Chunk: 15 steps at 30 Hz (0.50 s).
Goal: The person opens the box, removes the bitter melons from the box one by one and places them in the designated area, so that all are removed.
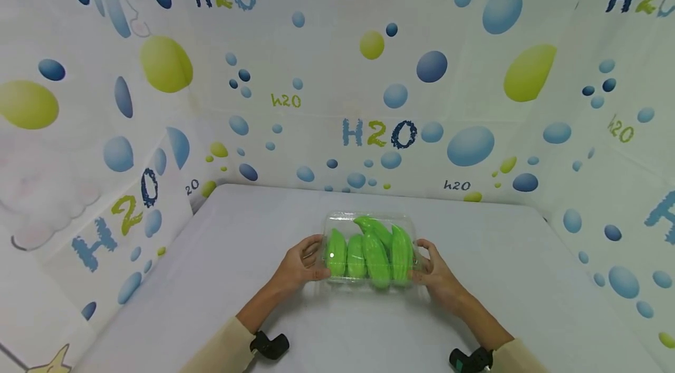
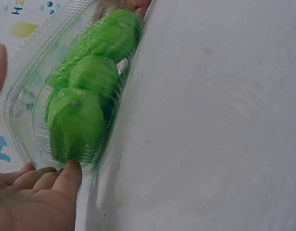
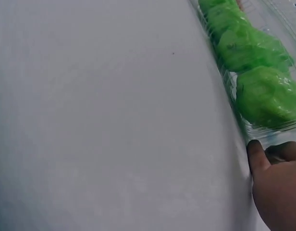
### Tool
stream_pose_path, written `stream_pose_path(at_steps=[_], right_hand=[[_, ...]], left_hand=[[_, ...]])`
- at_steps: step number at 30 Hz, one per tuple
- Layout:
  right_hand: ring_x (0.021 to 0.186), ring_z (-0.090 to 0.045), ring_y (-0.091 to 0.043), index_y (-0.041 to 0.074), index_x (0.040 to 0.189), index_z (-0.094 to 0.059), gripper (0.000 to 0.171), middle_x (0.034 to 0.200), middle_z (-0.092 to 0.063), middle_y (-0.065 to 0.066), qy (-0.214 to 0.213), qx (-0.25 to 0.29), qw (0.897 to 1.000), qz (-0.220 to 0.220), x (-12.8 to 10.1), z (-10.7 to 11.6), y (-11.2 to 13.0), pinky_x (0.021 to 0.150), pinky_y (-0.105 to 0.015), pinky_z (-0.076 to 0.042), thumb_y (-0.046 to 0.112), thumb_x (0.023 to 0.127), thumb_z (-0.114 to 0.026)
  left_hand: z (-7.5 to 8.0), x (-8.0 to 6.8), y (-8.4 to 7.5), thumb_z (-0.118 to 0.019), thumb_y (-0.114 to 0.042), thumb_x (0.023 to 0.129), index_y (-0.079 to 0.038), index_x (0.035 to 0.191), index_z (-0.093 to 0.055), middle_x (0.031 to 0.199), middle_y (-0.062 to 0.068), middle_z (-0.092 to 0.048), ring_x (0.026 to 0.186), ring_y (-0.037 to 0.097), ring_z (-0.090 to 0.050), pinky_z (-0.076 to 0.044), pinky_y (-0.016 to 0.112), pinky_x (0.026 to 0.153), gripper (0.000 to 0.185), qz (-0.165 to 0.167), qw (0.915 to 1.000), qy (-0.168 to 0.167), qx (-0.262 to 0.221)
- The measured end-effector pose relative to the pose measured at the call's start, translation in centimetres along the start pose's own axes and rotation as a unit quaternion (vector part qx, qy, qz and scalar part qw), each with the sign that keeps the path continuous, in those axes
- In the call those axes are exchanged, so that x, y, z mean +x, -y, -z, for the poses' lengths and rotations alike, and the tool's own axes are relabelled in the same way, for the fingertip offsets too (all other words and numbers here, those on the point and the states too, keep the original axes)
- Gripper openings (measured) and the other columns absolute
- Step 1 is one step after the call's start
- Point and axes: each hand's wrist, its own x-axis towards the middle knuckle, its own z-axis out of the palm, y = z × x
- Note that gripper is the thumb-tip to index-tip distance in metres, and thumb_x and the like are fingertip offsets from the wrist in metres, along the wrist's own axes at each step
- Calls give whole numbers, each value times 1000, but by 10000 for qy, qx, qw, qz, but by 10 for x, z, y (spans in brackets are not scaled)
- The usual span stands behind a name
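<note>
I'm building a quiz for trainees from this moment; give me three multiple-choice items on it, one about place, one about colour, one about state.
1. Where does the clear plastic clamshell box sit?
A. on the white table
B. on the floor
C. on a shelf

2. What colour are the ridged vegetables inside it?
A. red
B. green
C. yellow

3. How do the hands stand?
A. both away from the box
B. only one on the box
C. one at each end of the box

Answers:
1 A, the box rests on the white table.
2 B, the ridged vegetables are bright green in all views.
3 C, the left hand holds one end and the right hand the other.
</note>
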Motion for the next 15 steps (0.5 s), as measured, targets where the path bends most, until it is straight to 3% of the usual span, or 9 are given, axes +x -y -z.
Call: stream_pose_path(at_steps=[4, 8, 15], right_hand=[[117, -61, -12, 5, 151, -17, 90, 151, -42, -30, -78, 191, 9997, 133, 0, 1, -3, 96, -23, -46, 10, 86, -79], [104, -66, -12, -2, 147, -31, 84, 135, -60, -25, -464, 183, 9985, 221, 0, -1, -5, 87, -25, -51, 6, 81, -83], [94, -66, -10, -13, 134, -46, 73, 121, -69, -17, -943, 81, 9949, 353, -2, -5, -5, 76, -26, -54, 0, 75, -85]], left_hand=[[-1, -1, 2, -89, -27, 77, 5, 153, -33, 156, 28, -37, 145, 43, -36, -36, 47, 113, 100, -18, 9999, -80, 111], [-3, -2, 2, -89, -22, 77, 7, 150, -39, 151, 28, -45, 142, 42, -41, -38, 46, 112, 92, 19, 9992, -367, 164], [-4, -3, 4, -89, -16, 76, 12, 138, -52, 139, 28, -57, 136, 41, -50, -43, 41, 107, 77, -57, 9981, -586, 158]])
